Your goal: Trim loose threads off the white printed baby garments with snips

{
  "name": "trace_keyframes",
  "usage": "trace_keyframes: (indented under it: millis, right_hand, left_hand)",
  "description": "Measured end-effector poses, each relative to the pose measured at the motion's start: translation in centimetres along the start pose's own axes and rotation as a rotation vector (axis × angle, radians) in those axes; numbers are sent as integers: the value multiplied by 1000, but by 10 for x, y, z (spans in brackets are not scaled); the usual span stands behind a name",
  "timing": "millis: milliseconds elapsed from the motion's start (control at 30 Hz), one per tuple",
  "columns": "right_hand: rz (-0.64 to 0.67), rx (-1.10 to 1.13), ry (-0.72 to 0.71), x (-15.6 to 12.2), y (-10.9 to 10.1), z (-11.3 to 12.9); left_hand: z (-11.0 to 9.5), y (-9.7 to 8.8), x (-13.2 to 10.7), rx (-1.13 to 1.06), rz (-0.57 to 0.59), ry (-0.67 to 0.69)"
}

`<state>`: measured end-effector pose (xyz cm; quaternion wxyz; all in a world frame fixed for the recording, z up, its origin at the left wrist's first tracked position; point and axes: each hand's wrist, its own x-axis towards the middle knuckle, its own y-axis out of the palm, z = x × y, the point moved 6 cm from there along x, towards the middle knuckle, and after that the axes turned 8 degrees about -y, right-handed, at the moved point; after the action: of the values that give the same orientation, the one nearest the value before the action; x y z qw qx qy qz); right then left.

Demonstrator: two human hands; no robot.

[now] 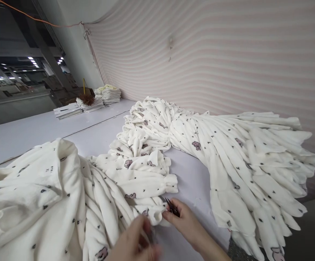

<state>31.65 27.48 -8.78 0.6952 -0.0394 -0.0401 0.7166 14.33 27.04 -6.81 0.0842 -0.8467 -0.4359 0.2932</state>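
Observation:
Dark thread snips with pointed blades are in my right hand, whose fingers are wrapped round them. Its fingertips are at the gathered cuff of a white printed sleeve. My left hand is just left of it, below the cuff, its fingers curled and smeared by motion; whether it holds anything is unclear. The sleeve belongs to a pile of white fleecy garments with small dark marks and pinkish animal prints. Nearest on the left, a garment shows its neckline and an XL mark.
A large bundle of similar white garments lies behind and to the right, hanging over the edge of the pale table. Folded stacks stand at the far left. A striped pinkish sheet hangs behind the table.

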Motion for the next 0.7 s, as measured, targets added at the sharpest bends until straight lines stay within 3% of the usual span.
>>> trace_keyframes:
  millis: [133,233,367,567,633,700]
  right_hand:
    - [-18,358,115,-10,15,2]
    - [0,612,239,-11,22,-2]
    - [-19,767,322,-11,27,-7]
    - [-22,970,300,-11,56,-8]
    - [-101,960,294,-10,54,-15]
    - [-255,798,245,-9,36,-22]
  left_hand:
    - [-14,-15,25,-217,-209,15]
    - [-8,-17,28,-458,-269,0]
    - [1,-18,22,-673,-333,27]
    - [-7,-10,17,-450,-316,215]
    - [-8,-9,18,-439,-258,215]
    - [-6,-12,18,-480,-233,183]
